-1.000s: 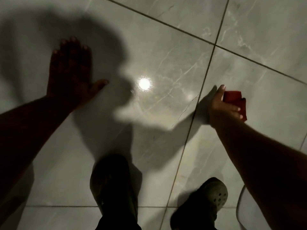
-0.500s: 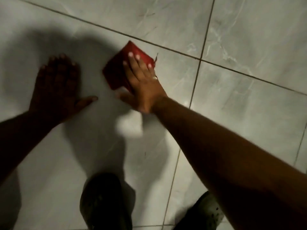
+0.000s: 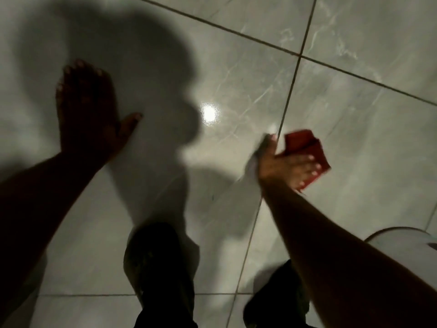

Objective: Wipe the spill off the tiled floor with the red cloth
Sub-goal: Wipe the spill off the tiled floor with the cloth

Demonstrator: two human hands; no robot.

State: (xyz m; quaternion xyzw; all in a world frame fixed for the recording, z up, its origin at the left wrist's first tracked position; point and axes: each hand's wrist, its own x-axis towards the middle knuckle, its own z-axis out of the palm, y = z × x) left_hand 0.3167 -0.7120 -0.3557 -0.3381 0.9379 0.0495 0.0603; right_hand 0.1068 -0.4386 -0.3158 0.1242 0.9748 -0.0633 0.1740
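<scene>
The red cloth [image 3: 305,157] lies folded on the tiled floor [image 3: 369,129], just to the right of the dark grout line [image 3: 287,100] that runs from top to bottom. Your right hand [image 3: 281,164] is pressed flat on the cloth, the fingers [image 3: 305,168] stretched over its lower part and the thumb pointing up beside its left edge; the hand is not closed around the cloth, it only presses it down. This hand is a little blurred. I cannot tell where the spill is; only a bright reflection of light [image 3: 209,112] shows on the tile left of the grout line. Your left hand [image 3: 88,110] is well apart from the cloth, flat on the floor with the fingers together and the thumb out, holding nothing, inside a large shadow. Two dark shoes [image 3: 156,263] stand at the bottom. A white rounded object [image 3: 402,242] shows at the lower right edge.
</scene>
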